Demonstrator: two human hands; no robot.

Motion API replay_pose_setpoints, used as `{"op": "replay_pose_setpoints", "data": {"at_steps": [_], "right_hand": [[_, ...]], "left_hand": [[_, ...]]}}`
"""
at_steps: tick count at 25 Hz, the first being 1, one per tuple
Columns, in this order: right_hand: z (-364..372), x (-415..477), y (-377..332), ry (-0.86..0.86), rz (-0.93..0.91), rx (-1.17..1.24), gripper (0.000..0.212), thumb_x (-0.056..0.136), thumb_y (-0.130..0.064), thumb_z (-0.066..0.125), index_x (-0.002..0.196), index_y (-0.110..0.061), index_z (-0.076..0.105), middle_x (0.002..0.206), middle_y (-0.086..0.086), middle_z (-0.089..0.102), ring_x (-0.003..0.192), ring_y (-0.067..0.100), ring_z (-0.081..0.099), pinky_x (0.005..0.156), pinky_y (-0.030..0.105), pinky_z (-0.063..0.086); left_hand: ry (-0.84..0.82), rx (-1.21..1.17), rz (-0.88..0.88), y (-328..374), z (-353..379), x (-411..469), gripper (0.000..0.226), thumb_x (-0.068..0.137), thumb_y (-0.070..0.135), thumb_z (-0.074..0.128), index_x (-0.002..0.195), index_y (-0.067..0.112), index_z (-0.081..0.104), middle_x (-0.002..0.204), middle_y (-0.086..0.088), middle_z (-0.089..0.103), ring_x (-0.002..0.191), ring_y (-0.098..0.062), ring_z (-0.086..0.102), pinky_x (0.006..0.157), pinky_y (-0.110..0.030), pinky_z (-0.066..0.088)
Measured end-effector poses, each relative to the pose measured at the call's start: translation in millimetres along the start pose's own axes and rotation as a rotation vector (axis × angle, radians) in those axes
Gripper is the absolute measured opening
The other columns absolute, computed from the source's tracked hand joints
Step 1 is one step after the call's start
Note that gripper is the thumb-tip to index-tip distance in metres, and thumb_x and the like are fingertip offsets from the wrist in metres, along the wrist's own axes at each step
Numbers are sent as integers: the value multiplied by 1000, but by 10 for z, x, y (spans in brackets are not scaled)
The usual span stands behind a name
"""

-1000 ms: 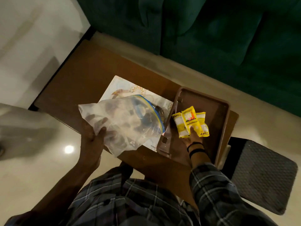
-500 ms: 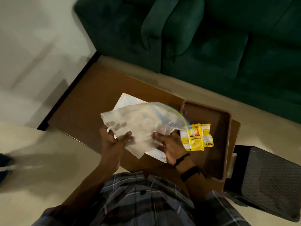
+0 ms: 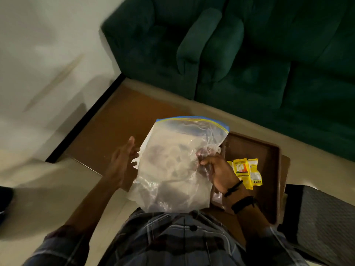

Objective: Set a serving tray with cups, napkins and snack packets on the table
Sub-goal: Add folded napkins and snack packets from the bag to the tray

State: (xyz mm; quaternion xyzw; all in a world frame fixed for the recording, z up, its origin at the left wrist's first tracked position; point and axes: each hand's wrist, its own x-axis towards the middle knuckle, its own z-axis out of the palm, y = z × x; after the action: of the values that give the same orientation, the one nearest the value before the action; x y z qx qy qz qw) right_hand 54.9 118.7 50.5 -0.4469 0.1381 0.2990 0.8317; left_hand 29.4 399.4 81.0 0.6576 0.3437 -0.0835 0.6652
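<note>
A clear zip bag (image 3: 178, 166) with a blue and yellow seal hangs over the brown table (image 3: 115, 127). My right hand (image 3: 219, 171) grips its right edge. To the left of the bag, my left hand (image 3: 123, 160) is open with fingers spread, apart from the plastic. The brown serving tray (image 3: 269, 169) lies on the table's right end. Yellow snack packets (image 3: 246, 172) lie inside it, just right of my right hand. Behind the bag, a white paper sheet (image 3: 137, 162) shows only at its left edge. The bag's contents are unclear.
A dark green sofa (image 3: 249, 64) runs along the far side of the table. A grey stool (image 3: 324, 219) stands at the right, touching the table's end. Pale floor tiles (image 3: 38, 181) lie to the left.
My left hand let go of the bag and opened. My right hand, which left the snack packets in the tray, now holds the bag alone and has lifted it upright.
</note>
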Motion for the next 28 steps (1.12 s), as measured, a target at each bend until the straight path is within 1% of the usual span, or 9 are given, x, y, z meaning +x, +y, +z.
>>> {"op": "replay_pose_setpoints", "data": {"at_steps": [3,5,8,11,13,17,22,25,28], "right_hand": [[87,25,46,62,-72,-134,28,77,8,54,86,-12,72,71,4,69,66,14,67,64,25,56],[96,31,65,198,-194,-276,22,84,5,63,94,-14,66,74,2,70,68,13,66,67,27,55],[41,14,83,445,-370,-538,45,74,-8,80,110,-19,55,89,0,72,78,17,69,68,33,59],[55,-63,57,356,-446,-603,84,69,-14,85,137,-29,38,139,8,51,114,24,61,89,42,55],[94,-131,1,180,-402,-624,102,66,-16,87,145,-40,25,152,-6,35,129,15,50,98,36,50],[213,-242,-67,-2,-294,-550,98,62,6,83,142,-28,38,135,-5,58,127,18,53,98,40,51],[460,-290,30,-9,-268,-372,61,66,3,75,122,-18,61,117,10,69,105,28,62,91,37,53],[549,-284,97,56,-296,-409,56,71,11,68,120,-15,60,110,0,73,105,19,66,91,38,54],[587,-340,123,91,-264,-441,60,75,14,67,128,-10,56,111,10,70,108,23,64,96,41,51]], "left_hand": [[-218,16,77,83,26,130,32,80,39,70,102,17,64,89,-9,75,68,-20,71,60,-34,57],[-124,-146,333,48,62,164,24,82,8,69,94,25,56,76,-1,72,54,-16,65,53,-33,56],[-36,-266,501,19,62,172,27,86,11,66,88,32,49,73,2,65,53,-14,64,50,-31,56],[-243,-134,434,56,39,157,14,88,13,65,96,24,60,96,-17,58,70,-19,71,56,-34,59],[-385,38,375,115,-14,175,44,74,16,78,114,23,63,116,-21,55,86,-13,68,66,-25,58],[-449,726,438,221,-165,256,99,57,34,90,141,23,39,129,-5,44,98,2,47,77,-8,45],[-335,1339,604,200,-137,265,69,64,79,56,105,26,69,109,-7,59,102,-23,52,77,-31,44],[-425,1345,735,201,-110,247,82,64,78,59,131,32,50,142,-2,36,130,-23,33,104,-43,35],[-634,1221,769,186,139,111,88,65,78,58,140,37,34,145,5,46,128,-19,45,102,-40,38]]}}
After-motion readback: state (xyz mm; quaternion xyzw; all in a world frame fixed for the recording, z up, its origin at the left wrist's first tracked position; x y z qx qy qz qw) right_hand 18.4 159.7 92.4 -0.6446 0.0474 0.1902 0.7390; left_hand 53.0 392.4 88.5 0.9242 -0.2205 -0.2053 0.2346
